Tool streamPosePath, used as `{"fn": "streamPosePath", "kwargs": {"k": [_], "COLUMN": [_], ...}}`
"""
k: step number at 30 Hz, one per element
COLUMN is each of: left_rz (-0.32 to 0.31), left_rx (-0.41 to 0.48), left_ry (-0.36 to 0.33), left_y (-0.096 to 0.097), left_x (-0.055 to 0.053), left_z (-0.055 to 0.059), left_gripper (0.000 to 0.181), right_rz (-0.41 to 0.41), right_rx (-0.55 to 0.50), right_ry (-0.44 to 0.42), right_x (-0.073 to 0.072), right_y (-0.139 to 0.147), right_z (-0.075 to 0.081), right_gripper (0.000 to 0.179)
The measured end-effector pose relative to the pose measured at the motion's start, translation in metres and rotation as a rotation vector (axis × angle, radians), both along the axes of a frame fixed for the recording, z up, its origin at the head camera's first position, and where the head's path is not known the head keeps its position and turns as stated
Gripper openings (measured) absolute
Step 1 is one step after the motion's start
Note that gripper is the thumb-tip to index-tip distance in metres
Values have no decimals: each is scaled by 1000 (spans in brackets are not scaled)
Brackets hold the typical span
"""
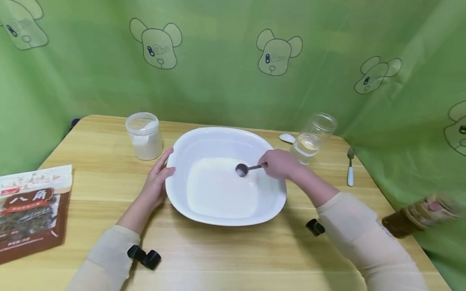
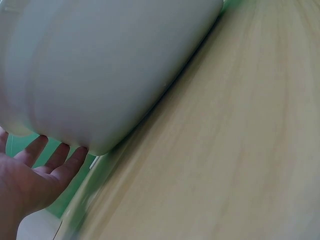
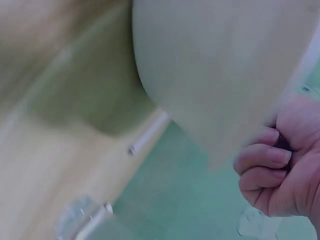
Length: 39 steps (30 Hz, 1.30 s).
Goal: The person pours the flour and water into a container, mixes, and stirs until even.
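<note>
A white oval basin (image 1: 225, 216) sits in the middle of the wooden table. My left hand (image 1: 155, 182) rests against its left side, the thumb at the rim. Fairly straight fingers (image 2: 75, 162) touch the outer wall in the left wrist view. Over the basin's right part, my right hand (image 1: 280, 163) grips the handle of a small metal measuring spoon (image 1: 242, 169). The spoon's round bowl is above the basin floor; its contents are too small to tell. Curled fingers of the right hand (image 3: 280, 160) show in the right wrist view, where the spoon is hidden.
Behind left stands a clear jar (image 1: 145, 141) of white powder. A glass jar (image 1: 311, 141) of clear liquid and a white spoon (image 1: 287, 138) are behind right. A fork (image 1: 350, 169), a brown bottle (image 1: 418, 214) and a star anise bag (image 1: 32, 214) lie toward the sides.
</note>
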<state>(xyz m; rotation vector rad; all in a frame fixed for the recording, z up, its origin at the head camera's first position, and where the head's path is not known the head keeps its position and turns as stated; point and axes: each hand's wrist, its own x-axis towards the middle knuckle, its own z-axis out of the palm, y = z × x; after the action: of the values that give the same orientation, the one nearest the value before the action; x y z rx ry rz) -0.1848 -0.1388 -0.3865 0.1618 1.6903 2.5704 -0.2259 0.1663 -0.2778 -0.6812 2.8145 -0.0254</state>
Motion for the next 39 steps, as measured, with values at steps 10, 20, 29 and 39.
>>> {"fn": "streamPosePath", "kwargs": {"k": [10, 20, 29, 39], "left_rz": [-2, -5, -2, -3], "left_rx": [11, 6, 2, 12], "left_ry": [12, 30, 23, 22], "left_y": [-2, 1, 0, 0], "left_x": [0, -1, -1, -1], "left_z": [-2, -2, -2, -1], "left_gripper": [57, 57, 57, 57], "right_rz": [238, 249, 32, 67], "right_rx": [-222, -151, 86, -18], "right_ry": [-333, -341, 52, 267], "right_x": [19, 19, 2, -10], "right_y": [9, 4, 6, -30], "right_z": [5, 10, 13, -30], "right_gripper": [21, 20, 22, 16]}}
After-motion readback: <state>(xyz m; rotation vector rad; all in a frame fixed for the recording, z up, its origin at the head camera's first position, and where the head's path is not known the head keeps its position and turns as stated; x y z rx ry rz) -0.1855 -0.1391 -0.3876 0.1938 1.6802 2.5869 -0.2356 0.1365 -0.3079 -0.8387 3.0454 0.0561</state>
